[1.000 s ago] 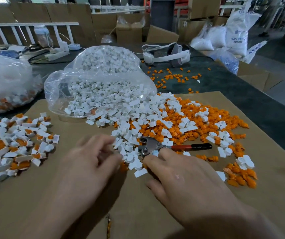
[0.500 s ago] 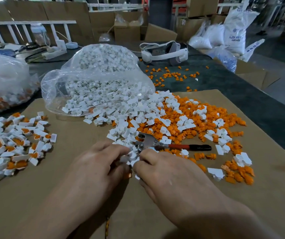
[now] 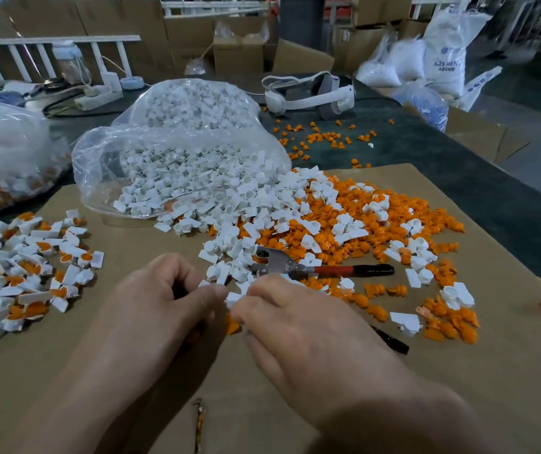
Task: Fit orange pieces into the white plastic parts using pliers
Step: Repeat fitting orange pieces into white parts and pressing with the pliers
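My left hand [image 3: 164,309] and my right hand [image 3: 298,332] meet fingertip to fingertip over the cardboard sheet [image 3: 66,371]. A white plastic part [image 3: 233,295] is pinched between them, in my left thumb and fingers. Just below it, an orange piece [image 3: 231,326] shows at my right fingertips. The pliers [image 3: 275,264] lie just beyond my hands with a red and black handle [image 3: 354,269] pointing right; the second handle [image 3: 391,341] pokes out from under my right hand. A mixed heap of white parts and orange pieces [image 3: 328,224] spreads behind.
An open clear bag of white parts [image 3: 180,152] lies behind the heap. Fitted white-and-orange parts [image 3: 17,276] pile at the left, with another full bag [image 3: 7,152] behind them. A white headset [image 3: 308,93] and scattered orange pieces [image 3: 321,136] sit on the dark table.
Both hands have drawn together in front of the pliers, and my fingertips have closed on a white part and an orange piece picked from the heap's edge.
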Tool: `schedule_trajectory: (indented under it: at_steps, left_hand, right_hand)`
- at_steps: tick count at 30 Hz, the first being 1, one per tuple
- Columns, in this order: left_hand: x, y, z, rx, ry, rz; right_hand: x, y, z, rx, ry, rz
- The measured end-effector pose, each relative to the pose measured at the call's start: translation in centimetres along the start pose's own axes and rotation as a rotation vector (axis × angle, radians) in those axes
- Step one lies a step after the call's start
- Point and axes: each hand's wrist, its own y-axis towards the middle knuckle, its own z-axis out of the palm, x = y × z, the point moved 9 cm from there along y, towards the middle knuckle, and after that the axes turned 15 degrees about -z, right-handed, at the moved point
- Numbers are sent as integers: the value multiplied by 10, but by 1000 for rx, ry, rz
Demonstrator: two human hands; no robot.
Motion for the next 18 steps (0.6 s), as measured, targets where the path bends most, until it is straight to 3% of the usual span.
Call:
schedule_trajectory:
  at_steps: [4,7,10,18]
  left_hand:
    - [4,-4,5,79,-124,-68]
    - [7,-6,15,197,-162,-129]
    - [9,-10,27,370,-360,-237]
    - [8,-13,42,617,-599,-363]
  right_hand:
    - [5,2,4,-44,65,-22]
    - [2,2,10,-16,3,-11]
    - [1,2,13,45,-82,2]
    - [-5,0,8,-36,-209,15]
